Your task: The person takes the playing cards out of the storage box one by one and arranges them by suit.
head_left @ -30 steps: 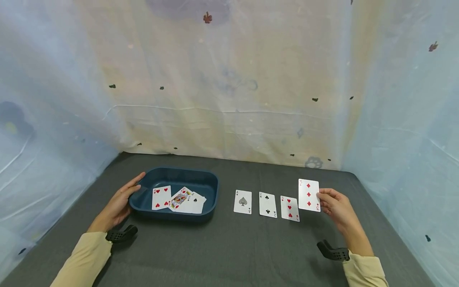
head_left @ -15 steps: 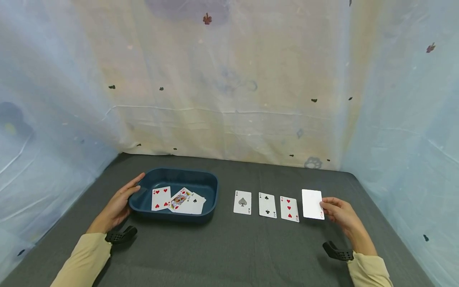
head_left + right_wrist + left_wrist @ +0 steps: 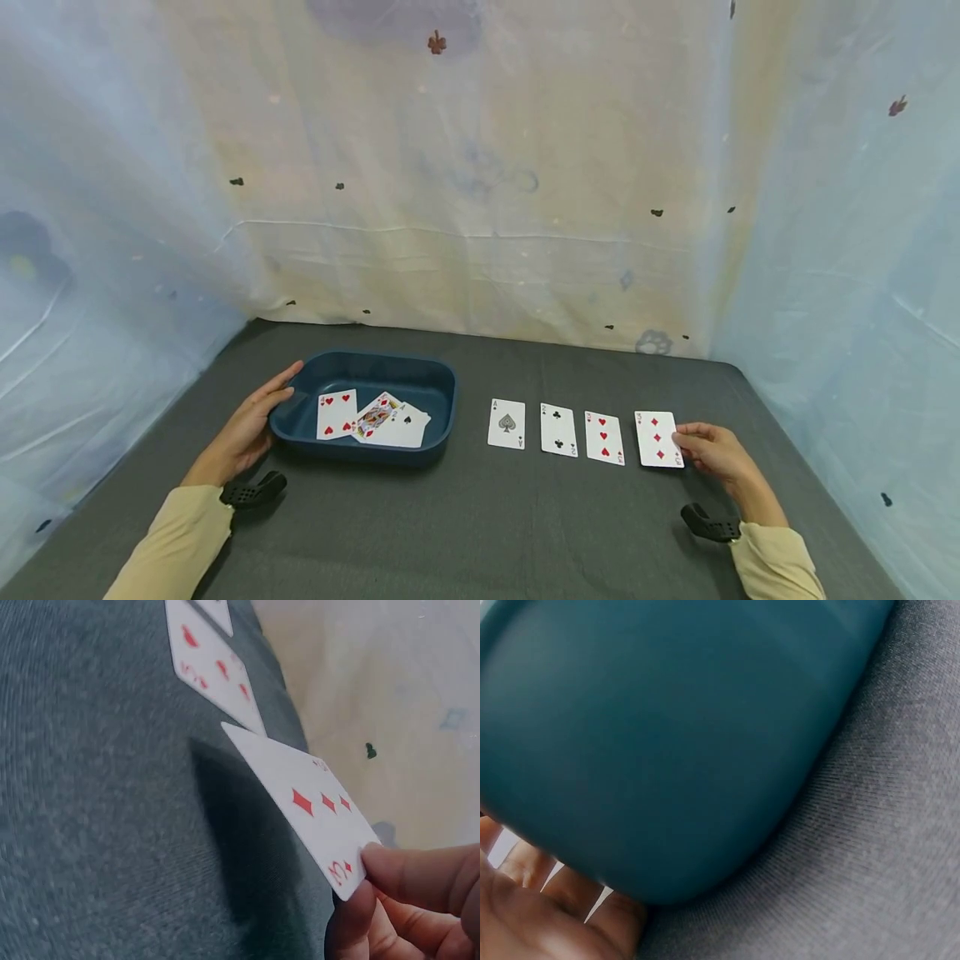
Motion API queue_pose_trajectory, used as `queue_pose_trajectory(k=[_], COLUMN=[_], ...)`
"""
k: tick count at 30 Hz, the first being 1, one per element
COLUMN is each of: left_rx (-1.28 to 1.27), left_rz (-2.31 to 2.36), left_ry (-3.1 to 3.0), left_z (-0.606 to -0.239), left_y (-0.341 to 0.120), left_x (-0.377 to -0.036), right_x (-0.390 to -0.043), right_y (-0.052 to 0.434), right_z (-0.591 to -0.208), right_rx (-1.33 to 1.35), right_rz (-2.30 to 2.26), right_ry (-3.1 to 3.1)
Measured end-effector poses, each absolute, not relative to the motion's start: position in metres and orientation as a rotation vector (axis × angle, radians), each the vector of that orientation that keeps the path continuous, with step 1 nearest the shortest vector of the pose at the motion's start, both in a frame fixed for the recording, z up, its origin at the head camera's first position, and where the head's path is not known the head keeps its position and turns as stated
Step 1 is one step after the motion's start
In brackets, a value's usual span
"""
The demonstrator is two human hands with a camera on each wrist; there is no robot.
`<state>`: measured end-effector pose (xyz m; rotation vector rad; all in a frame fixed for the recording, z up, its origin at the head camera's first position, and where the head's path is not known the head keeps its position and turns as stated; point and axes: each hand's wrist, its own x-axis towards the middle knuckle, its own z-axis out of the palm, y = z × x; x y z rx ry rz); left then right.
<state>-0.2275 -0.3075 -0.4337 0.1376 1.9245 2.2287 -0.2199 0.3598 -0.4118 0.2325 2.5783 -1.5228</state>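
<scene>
We are pinching the three of diamonds [image 3: 658, 438] by its near right corner with our right hand [image 3: 712, 452], lowering it at the right end of the row, just beside the three of hearts [image 3: 603, 437]; a second ago it was lifted, facing us. Farther left, our left hand [image 3: 243, 429] is resting open-fingered against the blue tray [image 3: 442, 392] on the worktop [image 3: 480, 525], steadying it.

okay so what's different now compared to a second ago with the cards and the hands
The right hand has lowered the three of diamonds from raised above the row to the table's surface, right of the three of hearts, and it still pinches one corner. The left hand stays against the blue tray; the ace of spades, the two of clubs and the tray's cards are unmoved.
</scene>
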Motion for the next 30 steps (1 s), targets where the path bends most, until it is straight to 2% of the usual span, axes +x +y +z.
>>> queue_pose_trajectory(k=[30], left_rx=[0.164], left_rz=[2.283], left_ry=[1.849], left_z=[-0.435], left_y=[-0.308], left_x=[-0.229], right_x=[-0.229], right_y=[0.360], right_z=[-0.422], right_rx=[0.273], right_rz=[-1.261], right_ry=[2.744])
